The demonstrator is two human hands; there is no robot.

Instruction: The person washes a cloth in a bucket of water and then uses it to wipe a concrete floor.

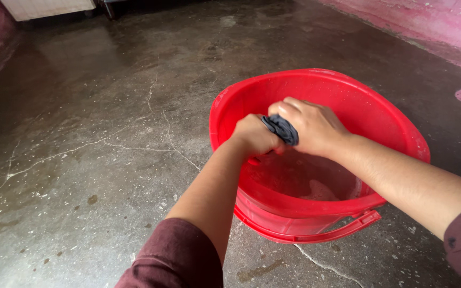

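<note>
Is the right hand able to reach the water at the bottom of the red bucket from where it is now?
Probably yes. The right hand is above the open red bucket, with nothing between it and the water. But both hands grip a dark cloth, so it is occupied.

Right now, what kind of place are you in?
Probably a wash area or yard: wet, cracked concrete floor, pink painted walls, and a red bucket under both hands wringing a dark cloth.

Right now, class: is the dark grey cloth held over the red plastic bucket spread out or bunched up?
Bunched up: the dark grey cloth is a tight wad gripped between the left hand and right hand.
</note>
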